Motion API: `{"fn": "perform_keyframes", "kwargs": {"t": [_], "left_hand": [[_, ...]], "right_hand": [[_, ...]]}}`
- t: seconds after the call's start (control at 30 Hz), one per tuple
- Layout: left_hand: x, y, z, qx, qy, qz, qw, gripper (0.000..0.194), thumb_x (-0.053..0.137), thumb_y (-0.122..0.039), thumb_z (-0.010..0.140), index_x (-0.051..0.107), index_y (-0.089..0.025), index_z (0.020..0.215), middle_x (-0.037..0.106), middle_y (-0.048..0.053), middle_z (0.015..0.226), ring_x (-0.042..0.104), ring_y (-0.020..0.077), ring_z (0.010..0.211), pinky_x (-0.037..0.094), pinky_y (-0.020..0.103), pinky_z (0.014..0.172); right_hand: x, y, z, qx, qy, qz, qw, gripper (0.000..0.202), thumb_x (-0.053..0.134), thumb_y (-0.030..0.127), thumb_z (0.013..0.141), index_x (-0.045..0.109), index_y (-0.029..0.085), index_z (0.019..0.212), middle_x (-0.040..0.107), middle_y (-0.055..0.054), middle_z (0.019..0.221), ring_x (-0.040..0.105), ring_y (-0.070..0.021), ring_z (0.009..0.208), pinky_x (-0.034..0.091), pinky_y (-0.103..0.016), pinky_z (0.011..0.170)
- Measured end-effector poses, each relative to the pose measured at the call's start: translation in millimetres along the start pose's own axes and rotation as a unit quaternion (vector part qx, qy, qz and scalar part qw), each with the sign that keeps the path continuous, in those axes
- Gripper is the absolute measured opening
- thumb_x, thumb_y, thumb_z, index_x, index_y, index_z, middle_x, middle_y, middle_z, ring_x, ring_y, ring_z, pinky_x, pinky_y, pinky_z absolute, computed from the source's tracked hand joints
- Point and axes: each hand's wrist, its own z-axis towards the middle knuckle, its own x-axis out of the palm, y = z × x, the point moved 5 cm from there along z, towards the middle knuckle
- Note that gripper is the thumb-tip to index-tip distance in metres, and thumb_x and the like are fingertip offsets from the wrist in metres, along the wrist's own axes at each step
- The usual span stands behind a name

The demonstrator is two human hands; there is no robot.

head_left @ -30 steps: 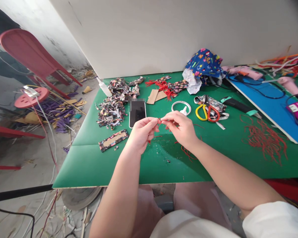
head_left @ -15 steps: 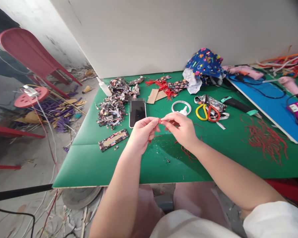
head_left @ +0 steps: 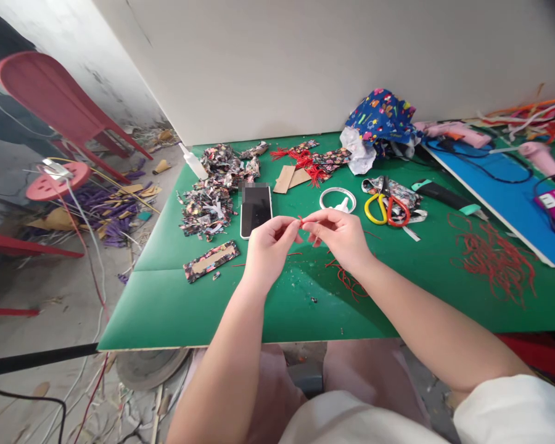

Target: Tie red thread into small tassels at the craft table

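Both hands meet over the middle of the green table, fingertips nearly touching. My left hand [head_left: 272,243] pinches a short bit of red cord [head_left: 300,219]. From the other side my right hand [head_left: 340,237] pinches the same cord, most of it hidden by the fingers. More loose red cord [head_left: 351,282] lies on the table below my right hand. A flat strip covered in floral fabric [head_left: 211,261], with a bare cardboard middle, rests to the left. Just behind my left hand is a phone [head_left: 256,211]. A white ring-shaped item [head_left: 327,196] stands behind my right hand.
Scissors with yellow and red handles [head_left: 386,209], a utility knife [head_left: 448,197] and a tangle of red cords [head_left: 497,259] lie to the right. Fabric scraps [head_left: 208,209] and a white bottle [head_left: 194,163] are at left. Pink glue guns [head_left: 539,160] sit near a blue board [head_left: 490,191].
My hands have shifted slightly and turned at the fingertips, with the cord still pinched between them. A red end that hung below my left hand no longer shows.
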Motion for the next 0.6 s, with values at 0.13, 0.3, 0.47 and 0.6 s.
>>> {"fn": "perform_keyframes", "kwargs": {"t": [0.13,0.3,0.47,0.6], "left_hand": [[-0.9,-1,0,0.02,-0.009,0.038,0.999,0.02,0.055,-0.034,0.079,0.065,-0.017,0.078,0.062,-0.002,0.059,0.054,0.0085,0.054,0.039,0.018,0.051],[-0.3,-4,-2,0.05,-0.006,0.092,0.994,0.02,0.052,-0.032,0.081,0.065,-0.017,0.08,0.063,-0.001,0.062,0.055,0.0091,0.056,0.04,0.018,0.052],[-1.7,-8,-4,0.099,-0.013,0.165,0.981,0.02,0.049,-0.031,0.084,0.065,-0.018,0.085,0.065,0.0,0.067,0.056,0.0095,0.06,0.042,0.019,0.058],[-2.2,-11,-5,0.15,-0.025,0.228,0.962,0.02,0.048,-0.03,0.085,0.065,-0.019,0.085,0.066,0.001,0.072,0.057,0.011,0.064,0.043,0.021,0.063]], "right_hand": [[0,0,-1,-0.009,0.001,0.004,1.0,0.018,0.063,0.038,0.074,0.069,0.021,0.077,0.064,0.002,0.061,0.057,-0.0099,0.052,0.047,-0.023,0.047],[1,-3,0,0.01,-0.001,0.033,0.999,0.018,0.065,0.036,0.072,0.067,0.019,0.077,0.063,0.002,0.061,0.057,-0.0099,0.052,0.047,-0.022,0.045],[5,-9,2,0.053,0.03,0.08,0.995,0.022,0.07,0.034,0.067,0.068,0.019,0.084,0.067,-0.001,0.075,0.059,-0.0098,0.057,0.046,-0.02,0.042],[6,-13,3,0.078,0.045,0.106,0.99,0.023,0.07,0.033,0.066,0.068,0.019,0.085,0.068,-0.001,0.078,0.059,-0.0093,0.059,0.046,-0.018,0.042]]}}
